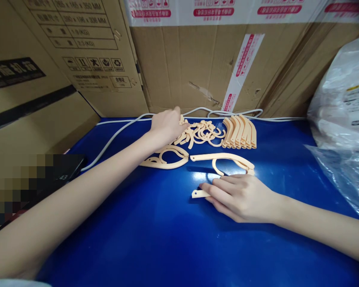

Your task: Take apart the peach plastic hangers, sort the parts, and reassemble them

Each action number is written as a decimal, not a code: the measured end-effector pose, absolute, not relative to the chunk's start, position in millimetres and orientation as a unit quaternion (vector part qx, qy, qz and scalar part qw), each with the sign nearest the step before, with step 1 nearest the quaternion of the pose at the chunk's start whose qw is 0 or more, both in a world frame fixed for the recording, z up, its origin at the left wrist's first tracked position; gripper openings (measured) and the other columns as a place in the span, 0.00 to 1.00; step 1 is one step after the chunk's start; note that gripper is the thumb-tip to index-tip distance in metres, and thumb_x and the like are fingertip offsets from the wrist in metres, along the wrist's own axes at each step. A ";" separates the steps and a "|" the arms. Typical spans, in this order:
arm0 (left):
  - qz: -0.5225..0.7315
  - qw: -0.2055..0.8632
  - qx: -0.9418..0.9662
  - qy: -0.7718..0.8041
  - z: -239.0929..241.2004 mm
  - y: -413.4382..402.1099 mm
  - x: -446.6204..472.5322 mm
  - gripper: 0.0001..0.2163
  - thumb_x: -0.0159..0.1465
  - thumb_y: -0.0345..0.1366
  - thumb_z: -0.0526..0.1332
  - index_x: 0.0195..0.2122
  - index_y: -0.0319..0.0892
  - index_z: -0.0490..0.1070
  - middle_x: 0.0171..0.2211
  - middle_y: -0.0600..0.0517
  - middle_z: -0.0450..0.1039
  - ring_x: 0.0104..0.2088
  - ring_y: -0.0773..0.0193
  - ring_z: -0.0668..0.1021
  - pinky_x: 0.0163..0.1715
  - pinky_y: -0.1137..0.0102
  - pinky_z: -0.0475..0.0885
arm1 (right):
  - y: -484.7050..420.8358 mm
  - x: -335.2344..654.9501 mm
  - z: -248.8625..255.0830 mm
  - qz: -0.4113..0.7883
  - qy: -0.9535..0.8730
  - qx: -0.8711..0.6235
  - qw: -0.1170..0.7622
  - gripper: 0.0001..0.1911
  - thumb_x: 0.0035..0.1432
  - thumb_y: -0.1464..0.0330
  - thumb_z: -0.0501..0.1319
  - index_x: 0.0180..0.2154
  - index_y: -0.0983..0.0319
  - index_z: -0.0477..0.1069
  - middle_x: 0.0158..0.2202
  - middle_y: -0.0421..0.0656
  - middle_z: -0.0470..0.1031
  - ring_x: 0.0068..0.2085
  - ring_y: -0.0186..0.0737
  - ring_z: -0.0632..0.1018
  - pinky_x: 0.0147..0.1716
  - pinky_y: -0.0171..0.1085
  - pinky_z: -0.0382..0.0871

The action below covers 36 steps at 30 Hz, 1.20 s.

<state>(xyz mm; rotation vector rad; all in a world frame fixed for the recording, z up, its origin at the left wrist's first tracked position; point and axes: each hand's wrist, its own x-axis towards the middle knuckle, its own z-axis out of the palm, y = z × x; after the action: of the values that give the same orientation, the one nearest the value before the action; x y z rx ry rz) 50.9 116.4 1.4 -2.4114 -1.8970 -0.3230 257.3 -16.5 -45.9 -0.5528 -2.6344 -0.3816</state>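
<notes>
On the blue table top [155, 239] lie cream plastic hanger parts. My left hand [166, 125] reaches to the far side and its fingers curl into a loose pile of hooks [204, 133]; what they grip is hidden. A neat row of curved arm pieces [239, 132] stands right of the pile. A folded hanger [167, 157] lies under my left wrist. My right hand [241, 196] lies flat, fingers stretched out, pressing on another hanger [224, 158] whose arm end [197, 194] sticks out left of the fingertips.
Large cardboard boxes [197, 63] wall off the back and left. A white cable [119, 133] runs along the table's far edge. A clear plastic bag [344, 119] bulges at the right. A dark device [62, 169] sits at the left edge.
</notes>
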 end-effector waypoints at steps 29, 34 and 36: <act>-0.240 0.134 -0.898 -0.342 40.2 57.6 33.0 0.11 0.68 0.31 0.51 0.43 0.45 0.73 0.36 0.51 0.73 0.39 0.60 0.76 0.35 0.68 0.67 | -17.6 258.6 -47.8 -0.142 -0.949 -0.211 0.188 0.16 0.71 0.68 0.49 0.39 0.64 0.74 0.28 0.40 0.77 0.24 0.33 0.75 0.24 0.37 0.62; -0.257 -0.058 -0.901 -0.344 19.6 18.6 10.3 0.08 0.66 0.29 0.53 0.40 0.42 0.71 0.33 0.55 0.74 0.29 0.69 0.73 0.29 0.73 0.65 | -16.0 259.4 -49.5 -0.134 -0.946 -0.233 0.182 0.16 0.71 0.68 0.49 0.41 0.65 0.74 0.27 0.40 0.76 0.24 0.35 0.76 0.24 0.38 0.62; -0.249 -0.162 -0.893 -0.338 9.3 10.7 3.9 0.08 0.66 0.28 0.53 0.36 0.42 0.72 0.32 0.56 0.75 0.31 0.70 0.75 0.32 0.76 0.66 | -15.0 260.1 -50.2 -0.126 -0.945 -0.246 0.176 0.16 0.71 0.68 0.48 0.42 0.66 0.74 0.28 0.40 0.76 0.25 0.35 0.77 0.25 0.38 0.63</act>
<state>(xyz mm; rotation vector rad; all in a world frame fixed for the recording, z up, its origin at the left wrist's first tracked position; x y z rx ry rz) 3.9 10.7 9.3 -3.1379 -1.1858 -0.8737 260.1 -15.0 -50.2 -0.6966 -2.6766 -0.3566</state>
